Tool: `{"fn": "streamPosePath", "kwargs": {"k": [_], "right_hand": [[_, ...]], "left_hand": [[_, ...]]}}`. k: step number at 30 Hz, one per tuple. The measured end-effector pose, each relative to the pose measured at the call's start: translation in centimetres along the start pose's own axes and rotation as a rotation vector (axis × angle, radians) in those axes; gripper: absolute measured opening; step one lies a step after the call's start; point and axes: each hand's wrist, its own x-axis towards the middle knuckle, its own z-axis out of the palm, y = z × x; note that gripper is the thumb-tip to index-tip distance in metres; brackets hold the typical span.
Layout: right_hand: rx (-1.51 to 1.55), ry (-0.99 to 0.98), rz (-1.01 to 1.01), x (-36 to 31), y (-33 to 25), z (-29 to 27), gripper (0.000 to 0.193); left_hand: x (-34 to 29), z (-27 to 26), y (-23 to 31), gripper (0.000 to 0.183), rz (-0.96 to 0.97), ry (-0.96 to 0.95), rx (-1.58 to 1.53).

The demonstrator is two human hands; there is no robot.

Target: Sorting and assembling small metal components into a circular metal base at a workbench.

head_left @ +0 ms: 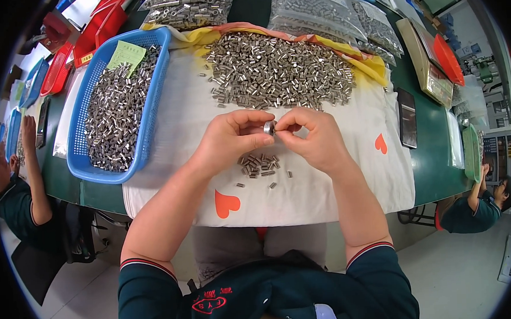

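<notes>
My left hand (pixel 231 136) is closed in a pinch on a small round metal piece (pixel 268 127) with a shiny rim. Against the right side of that piece, the thumb and forefinger of my right hand (pixel 315 136) come together; whatever is between them is too small to make out. Below my hands lies a little group of short metal sleeves (pixel 258 165) on a white cloth (pixel 170 190) with red hearts. Beyond my fingers spreads a large heap of similar short metal sleeves (pixel 279 68).
At the left stands a blue perforated basket (pixel 75 134) full of metal sleeves, with a green slip (pixel 126 56). Bags of metal parts (pixel 317 9) line the back. A dark phone (pixel 407 118) and a scale (pixel 427 64) are at the right. People sit at both sides.
</notes>
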Motion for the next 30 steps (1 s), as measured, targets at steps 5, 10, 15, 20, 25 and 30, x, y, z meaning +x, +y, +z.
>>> {"fn": "streamPosePath", "kwargs": {"k": [5,10,15,20,25,30], "right_hand": [[-0.445,0.137,-0.301,-0.2,0.6,0.9,0.005],[-0.371,0.180,-0.294,-0.3,0.6,1.3,0.005],[-0.312,0.172,-0.244,-0.4,0.6,1.6,0.004],[-0.298,0.222,-0.321,-0.3,0.6,1.6,0.004],[-0.036,0.018,-0.018,0.0,0.6,-0.1,0.007],[0.014,-0.125,0.125,0.7,1.8,-1.9,0.009]], "left_hand": [[0.0,0.2,-0.3,0.033,0.004,0.046,0.102],[-0.1,0.2,-0.3,0.033,-0.009,0.097,0.096],[0.0,0.1,-0.1,0.034,-0.039,0.087,0.129],[-0.1,0.3,0.4,0.034,-0.022,0.102,0.139],[-0.3,0.3,0.3,0.033,-0.048,0.040,0.102],[-0.3,0.7,-0.1,0.034,-0.090,-0.082,0.189]]}}
